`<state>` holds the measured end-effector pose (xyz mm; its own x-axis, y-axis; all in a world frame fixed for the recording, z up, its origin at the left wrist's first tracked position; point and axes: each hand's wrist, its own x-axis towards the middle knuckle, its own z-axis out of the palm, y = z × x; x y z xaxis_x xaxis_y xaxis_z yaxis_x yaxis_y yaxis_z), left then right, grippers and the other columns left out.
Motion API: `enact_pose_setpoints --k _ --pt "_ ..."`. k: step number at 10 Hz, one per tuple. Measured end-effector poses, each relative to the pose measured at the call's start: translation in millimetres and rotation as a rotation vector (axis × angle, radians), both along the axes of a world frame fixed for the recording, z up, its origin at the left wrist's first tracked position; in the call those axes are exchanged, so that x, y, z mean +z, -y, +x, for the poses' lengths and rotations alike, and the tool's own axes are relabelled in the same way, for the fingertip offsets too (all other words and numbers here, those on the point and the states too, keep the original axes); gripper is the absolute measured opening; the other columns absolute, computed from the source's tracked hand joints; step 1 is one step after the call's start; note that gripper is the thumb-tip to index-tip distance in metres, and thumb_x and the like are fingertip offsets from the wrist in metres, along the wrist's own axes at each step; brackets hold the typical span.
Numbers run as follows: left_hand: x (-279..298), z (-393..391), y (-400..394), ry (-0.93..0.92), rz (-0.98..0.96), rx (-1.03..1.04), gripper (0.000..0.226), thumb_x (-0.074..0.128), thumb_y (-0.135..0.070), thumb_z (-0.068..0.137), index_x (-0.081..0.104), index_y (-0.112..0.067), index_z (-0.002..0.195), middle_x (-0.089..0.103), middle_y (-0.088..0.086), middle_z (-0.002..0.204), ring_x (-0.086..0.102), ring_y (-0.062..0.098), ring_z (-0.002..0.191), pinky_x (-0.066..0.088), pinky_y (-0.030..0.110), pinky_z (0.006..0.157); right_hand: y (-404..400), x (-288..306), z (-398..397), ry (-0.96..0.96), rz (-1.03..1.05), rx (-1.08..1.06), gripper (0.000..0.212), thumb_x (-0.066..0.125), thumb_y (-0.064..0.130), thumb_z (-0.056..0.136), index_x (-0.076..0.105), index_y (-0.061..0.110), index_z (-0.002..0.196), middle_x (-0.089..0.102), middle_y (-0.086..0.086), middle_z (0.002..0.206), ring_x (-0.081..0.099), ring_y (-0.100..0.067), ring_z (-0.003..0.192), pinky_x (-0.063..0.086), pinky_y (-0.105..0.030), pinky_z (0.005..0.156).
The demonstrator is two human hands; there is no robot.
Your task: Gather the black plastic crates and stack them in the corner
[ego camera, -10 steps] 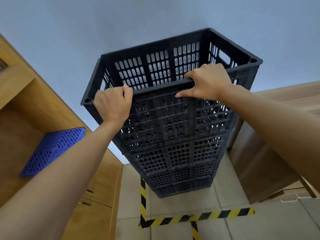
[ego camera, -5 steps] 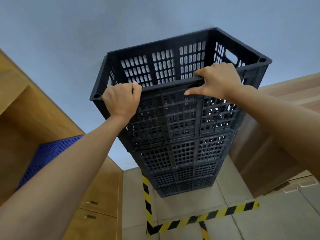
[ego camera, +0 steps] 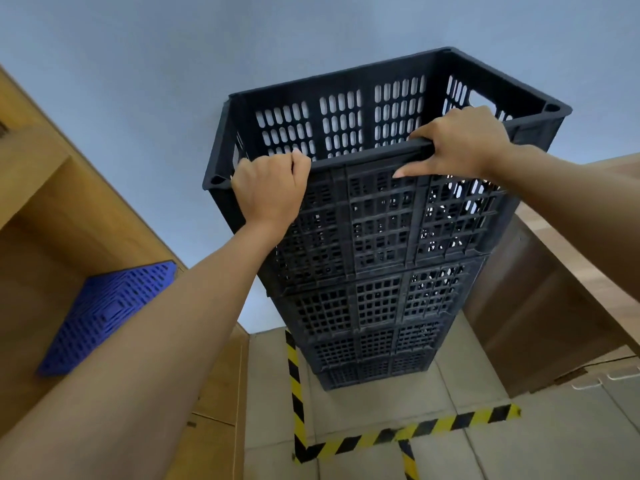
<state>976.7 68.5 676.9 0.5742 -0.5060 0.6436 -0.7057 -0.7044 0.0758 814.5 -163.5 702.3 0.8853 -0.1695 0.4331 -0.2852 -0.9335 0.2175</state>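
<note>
Top crate: a black perforated plastic crate (ego camera: 377, 140) was seen seated on top of a stack of black plastic crates (ego camera: 377, 306), about 4 below it, its rim level with the one under it.
Left hand: the left hand (ego camera: 268, 192) was closed over the near rim, close to the left corner.
Right hand: the right hand (ego camera: 457, 143) was closed over the same near rim, toward the right corner, thumb laid flat along the outer wall.
Key relation: the long axis of the top crate ran left to right, across the line of the arms; the near rim was held by both hands, with the crate body lying beyond and below the grip. Neither hand was judged clearly nearer.
Next move: a release was judged possible only if the crate was seated squarely.
Surface: the stack stood on a pale tiled floor (ego camera: 381, 403), inside a corner marked by yellow-and-black striped tape (ego camera: 408, 433).
Room: a grey-blue wall (ego camera: 173, 64) rose behind; wooden cabinets (ego camera: 41, 220) flanked both sides, with a blue perforated plastic panel (ego camera: 107, 313) lying at the left.
</note>
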Motion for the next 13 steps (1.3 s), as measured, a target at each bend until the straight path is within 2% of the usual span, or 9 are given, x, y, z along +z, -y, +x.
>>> enact_pose_setpoints --k 1,3,4,5,7,8,9,10,13 --pt "1 -2 1 -0.008 0.002 0.012 0.056 0.029 -0.031 0.099 0.044 -0.013 0.048 0.031 -0.002 0.043 0.033 0.019 0.043 0.024 0.03 0.062 0 -1 0 -0.004 -0.027 0.015 0.086 0.025 0.095 0.065 0.067 0.021 0.079 0.051 0.001 0.048 0.056 -0.024 0.05 0.037 -0.022 0.048" --pt "5 -14 -2 -0.044 0.058 0.04 0.059 0.026 -0.032 0.101 0.034 -0.015 0.045 0.031 -0.002 0.042 0.028 0.017 0.041 0.036 0.038 0.066 -1 -4 -4 -0.033 0.043 0.003 0.08 0.037 0.09 0.069 0.069 0.024 0.1 0.045 0.007 0.051 0.055 -0.023 0.055 0.037 -0.025 0.051" --pt "7 -23 -6 -0.041 0.128 0.041 0.059 0.03 -0.028 0.104 0.041 -0.009 0.048 0.038 0.002 0.043 0.042 0.026 0.042 0.041 0.041 0.068 -3 -6 -10 -0.064 0.073 0.007 0.078 0.037 0.09 0.07 0.067 0.027 0.105 0.045 0.008 0.051 0.051 -0.02 0.054 0.037 -0.024 0.05" --pt "12 -35 -3 -0.106 0.193 0.017 0.045 0.036 -0.018 0.103 0.033 -0.015 0.059 0.05 0.008 0.054 0.053 0.033 0.054 0.045 0.042 0.069 -2 -6 -15 -0.095 0.103 0.006 0.078 0.037 0.088 0.071 0.064 0.026 0.111 0.047 0.008 0.055 0.049 -0.019 0.057 0.036 -0.026 0.05" --pt "28 -78 20 -0.216 0.124 -0.205 0.033 0.032 -0.041 0.103 0.057 -0.024 0.089 0.061 -0.01 0.079 0.056 0.013 0.074 0.035 0.041 0.092 -5 4 -16 -0.217 0.201 0.004 0.066 0.048 0.076 0.08 0.058 0.022 0.117 0.067 -0.002 0.09 0.064 -0.025 0.085 0.04 -0.031 0.06" --pt "37 -87 26 -0.203 0.076 -0.307 0.021 0.043 -0.033 0.101 0.062 -0.024 0.1 0.065 -0.012 0.089 0.061 0.009 0.082 0.04 0.037 0.094 -7 17 -17 -0.373 0.224 -0.018 0.053 0.056 0.061 0.086 0.052 0.022 0.122 0.064 -0.004 0.103 0.062 -0.027 0.095 0.043 -0.034 0.065" --pt "49 -91 33 -0.219 0.003 -0.34 0.015 0.049 -0.031 0.098 0.062 -0.026 0.103 0.065 -0.012 0.087 0.062 0.006 0.079 0.051 0.03 0.075 -2 27 -20 -0.452 0.18 0.001 0.05 0.057 0.055 0.088 0.047 0.024 0.127 0.063 -0.004 0.112 0.061 -0.027 0.102 0.046 -0.036 0.07" --pt "66 -94 46 -0.25 0.006 -0.33 0.014 0.048 -0.035 0.097 0.06 -0.032 0.104 0.064 -0.015 0.087 0.06 0.003 0.078 0.048 0.026 0.068 7 48 -28 -0.376 0.237 0.017 0.043 0.052 0.052 0.092 0.05 0.027 0.127 0.063 -0.003 0.119 0.059 -0.026 0.109 0.044 -0.038 0.076" --pt "135 -118 82 -0.283 -0.097 -0.3 0.01 0.052 -0.039 0.093 0.06 -0.036 0.096 0.065 -0.017 0.09 0.061 0.002 0.08 0.049 0.027 0.067 17 122 -45 0.018 0.463 0.062 0.029 0.046 0.042 0.096 0.061 0.023 0.114 0.068 -0.004 0.111 0.061 -0.022 0.094 0.044 -0.031 0.073"
